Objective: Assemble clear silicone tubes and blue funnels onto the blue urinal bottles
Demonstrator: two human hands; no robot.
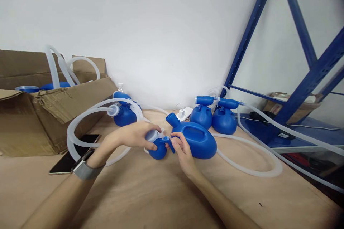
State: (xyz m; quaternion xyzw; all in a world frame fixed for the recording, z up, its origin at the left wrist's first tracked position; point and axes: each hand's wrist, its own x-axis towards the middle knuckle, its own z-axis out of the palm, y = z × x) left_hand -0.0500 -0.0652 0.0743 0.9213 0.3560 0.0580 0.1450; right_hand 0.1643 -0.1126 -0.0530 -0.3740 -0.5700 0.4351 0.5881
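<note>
Near the middle of the wooden table (pixel 145 193), my left hand (pixel 138 135) is wrapped round the whitish neck of a small blue bottle (pixel 158 151). The fingers of my right hand (pixel 181 146) pinch a blue piece (pixel 170 144) at that bottle's right side. Just behind my right hand, a larger blue bottle (pixel 202 143) lies on its side, its open spout (pixel 172 118) pointing up and left. Part of the small bottle is covered by my left fingers.
An open cardboard box (pixel 21 121) with clear tubes stands left, beside a dark tablet (pixel 64 161). Blue bottles (pixel 125 114) with coiled tubing stand behind my left hand, others (pixel 224 120) at the back right. A blue metal rack (pixel 295 103) rises on the right.
</note>
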